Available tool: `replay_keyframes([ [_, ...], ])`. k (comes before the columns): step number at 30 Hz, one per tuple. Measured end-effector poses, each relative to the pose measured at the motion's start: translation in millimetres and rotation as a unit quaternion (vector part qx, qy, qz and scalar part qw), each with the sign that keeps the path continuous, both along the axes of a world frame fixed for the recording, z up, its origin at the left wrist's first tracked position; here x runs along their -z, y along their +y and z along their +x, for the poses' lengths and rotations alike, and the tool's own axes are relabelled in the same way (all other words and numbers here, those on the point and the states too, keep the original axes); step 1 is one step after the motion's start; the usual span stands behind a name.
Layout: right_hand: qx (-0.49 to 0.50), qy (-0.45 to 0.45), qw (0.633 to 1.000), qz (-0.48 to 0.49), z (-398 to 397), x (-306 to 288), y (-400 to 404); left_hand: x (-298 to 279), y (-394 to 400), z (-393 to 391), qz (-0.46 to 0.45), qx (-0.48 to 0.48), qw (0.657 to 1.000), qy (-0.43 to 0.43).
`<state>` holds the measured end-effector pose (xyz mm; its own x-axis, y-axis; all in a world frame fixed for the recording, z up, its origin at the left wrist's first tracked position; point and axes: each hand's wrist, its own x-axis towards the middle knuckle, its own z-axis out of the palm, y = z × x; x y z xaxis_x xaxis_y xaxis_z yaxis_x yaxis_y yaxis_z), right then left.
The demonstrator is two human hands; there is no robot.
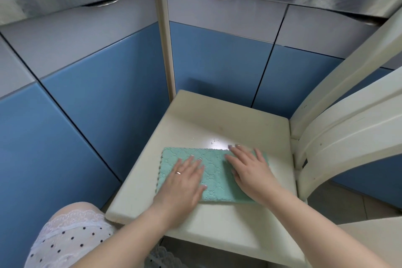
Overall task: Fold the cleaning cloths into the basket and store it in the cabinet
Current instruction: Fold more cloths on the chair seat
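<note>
Both hands, left hand (185,177) and right hand (250,169), press flat with straight fingers on the green cloth (214,177) lying on the chair seat (217,124) (folding step). Next, fold again; no basket shows.

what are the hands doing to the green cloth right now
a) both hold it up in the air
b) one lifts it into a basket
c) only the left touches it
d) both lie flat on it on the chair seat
d: the left hand and the right hand both lie flat with straight fingers on the green cloth, spread on the chair seat; no basket is in view.
</note>
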<state>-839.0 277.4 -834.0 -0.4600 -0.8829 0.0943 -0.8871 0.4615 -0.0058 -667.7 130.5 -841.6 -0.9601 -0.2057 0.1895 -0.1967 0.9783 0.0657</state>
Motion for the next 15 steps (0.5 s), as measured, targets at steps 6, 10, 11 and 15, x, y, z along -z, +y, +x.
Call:
replay_keyframes([
  [6,-0.070,-0.055,0.992,0.088,8,-8,-20,13,44,10,-0.009,0.133,0.991,0.017],
  [10,-0.020,-0.077,0.990,0.118,8,-5,-12,16,36,18,-0.022,0.120,0.992,0.007],
  [11,-0.011,-0.073,0.991,0.113,7,-4,-8,16,31,21,-0.017,0.116,0.993,0.012],
  [15,-0.005,0.003,0.998,0.057,10,3,9,17,11,35,-0.027,0.105,0.994,0.019],
])
